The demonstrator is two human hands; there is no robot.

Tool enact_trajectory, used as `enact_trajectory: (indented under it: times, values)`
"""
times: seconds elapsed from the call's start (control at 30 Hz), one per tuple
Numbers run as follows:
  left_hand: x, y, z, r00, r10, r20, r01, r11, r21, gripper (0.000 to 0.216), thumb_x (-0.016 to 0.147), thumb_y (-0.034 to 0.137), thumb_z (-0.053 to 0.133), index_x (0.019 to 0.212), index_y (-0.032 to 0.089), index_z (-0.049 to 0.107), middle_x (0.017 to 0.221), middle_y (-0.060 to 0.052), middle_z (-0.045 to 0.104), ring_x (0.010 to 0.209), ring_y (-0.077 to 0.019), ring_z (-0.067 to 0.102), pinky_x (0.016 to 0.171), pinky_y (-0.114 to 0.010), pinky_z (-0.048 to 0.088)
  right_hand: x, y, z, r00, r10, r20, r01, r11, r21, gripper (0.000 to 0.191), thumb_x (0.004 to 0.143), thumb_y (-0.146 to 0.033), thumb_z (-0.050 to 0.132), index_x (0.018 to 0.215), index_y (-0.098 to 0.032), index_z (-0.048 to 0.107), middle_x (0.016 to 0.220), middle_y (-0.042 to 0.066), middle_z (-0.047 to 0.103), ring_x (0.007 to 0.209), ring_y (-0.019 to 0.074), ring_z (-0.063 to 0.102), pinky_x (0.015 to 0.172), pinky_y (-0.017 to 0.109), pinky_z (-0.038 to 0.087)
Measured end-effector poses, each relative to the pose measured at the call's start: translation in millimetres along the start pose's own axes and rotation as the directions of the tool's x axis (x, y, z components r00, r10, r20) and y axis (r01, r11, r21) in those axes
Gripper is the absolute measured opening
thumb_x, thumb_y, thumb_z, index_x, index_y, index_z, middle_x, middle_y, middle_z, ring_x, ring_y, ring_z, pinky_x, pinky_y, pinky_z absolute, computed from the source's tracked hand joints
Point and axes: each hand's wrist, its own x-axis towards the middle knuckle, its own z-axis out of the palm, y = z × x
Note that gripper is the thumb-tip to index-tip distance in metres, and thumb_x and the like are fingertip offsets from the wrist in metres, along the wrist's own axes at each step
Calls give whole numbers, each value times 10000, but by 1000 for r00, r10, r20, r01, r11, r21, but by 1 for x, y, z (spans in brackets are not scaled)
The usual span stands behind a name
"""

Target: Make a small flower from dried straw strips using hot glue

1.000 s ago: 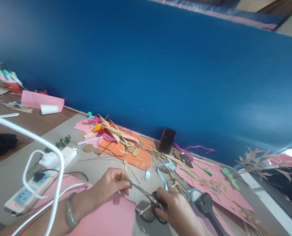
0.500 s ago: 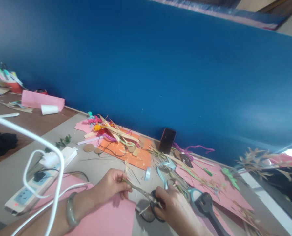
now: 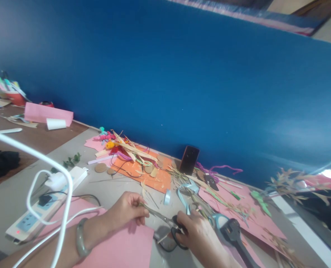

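Note:
My left hand (image 3: 126,213) pinches a thin straw-coloured strip (image 3: 141,204) just above a pink paper sheet (image 3: 121,247). A grey bangle sits on that wrist. My right hand (image 3: 200,234) grips the black handles of a pair of scissors (image 3: 168,223), fingers through the loops. The blades point left and meet the strip right beside my left fingertips. Whether the blades are apart or together is hard to make out.
A white power strip (image 3: 42,206) with white cables lies at the left. An orange sheet (image 3: 143,169) carries dried straw, cardboard discs and pipe cleaners. A dark phone (image 3: 189,159) leans on the blue wall. A glue gun (image 3: 235,236) and blue ribbon (image 3: 185,193) lie at the right.
My right hand with the scissors has shifted slightly right and down. My left hand keeps its pinch on the strip in nearly the same place.

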Motion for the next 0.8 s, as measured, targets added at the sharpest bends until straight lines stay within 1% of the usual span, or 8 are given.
enact_trajectory:
  times: [0.13,0.27,0.5,0.7,0.8]
  values:
    - [1,-1,-1,1000,2,2,-2,1000,22,146,654,233,718,636,106,648,481,-36,645,365,-109,548,373,-199,430,0,-5,-4,999,33,9,-33,999,10,78,664,-168,624,711,-211,578,620,15,538,628,174,497,544,231,252]
    - [1,-3,-2,999,15,34,-17,999,49,152,650,230,723,622,95,657,483,-47,648,417,-121,587,407,-196,450,0,-10,-6,999,25,27,-26,998,55,93,646,-161,597,721,-209,568,632,17,527,632,173,494,546,226,252]
    - [-1,0,1,999,-34,21,32,997,64,159,612,230,743,636,100,654,465,-29,639,386,-117,562,418,-215,459,3,-9,4,1000,-2,-7,2,1000,14,126,614,-136,575,718,-208,581,615,11,482,590,159,435,543,240,205]
    - [-1,0,1,999,-30,31,27,996,82,160,617,232,738,635,96,656,478,-37,648,404,-121,575,430,-214,460,3,-4,10,999,-1,-37,1,1000,6,134,623,-121,585,724,-209,594,628,12,489,590,151,412,546,238,196]
    - [1,-2,-1,999,-15,41,11,997,79,155,622,227,736,637,95,657,483,-38,652,424,-126,593,445,-213,469,3,-5,11,999,-4,-32,5,1000,16,116,631,-135,578,721,-208,589,632,10,485,584,148,415,549,234,207]
